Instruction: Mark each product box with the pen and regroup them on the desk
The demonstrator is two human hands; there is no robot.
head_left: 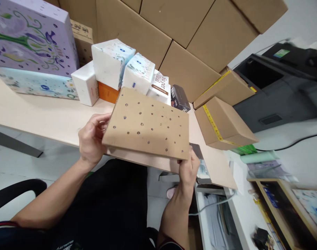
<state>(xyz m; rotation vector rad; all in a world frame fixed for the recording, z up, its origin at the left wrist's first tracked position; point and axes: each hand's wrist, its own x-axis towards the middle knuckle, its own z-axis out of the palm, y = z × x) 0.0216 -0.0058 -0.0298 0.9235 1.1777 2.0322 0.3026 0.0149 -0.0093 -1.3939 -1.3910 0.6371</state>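
Observation:
A flat brown cardboard box (146, 126), dotted with small dark rings, is held up tilted above the front edge of the light wooden table (54, 113). My left hand (92, 139) grips its left edge, with the fingers curled behind it and partly hidden. At the lower right corner my right hand (189, 165) is closed on the box, its fingertips mostly out of sight. Just behind the held box stand a white floral box (113, 62), a second white floral box (139, 71), a white box with brown lettering (160, 86) and a small black box (179, 98).
On the left, a large purple patterned box (33, 38) rests on a pale blue floral box (41, 83). Brown cartons (132, 27) are stacked behind. A carton with yellow tape (223, 123) sits to the right, near a dark grey machine (275, 86). An open drawer (218, 218) lies below.

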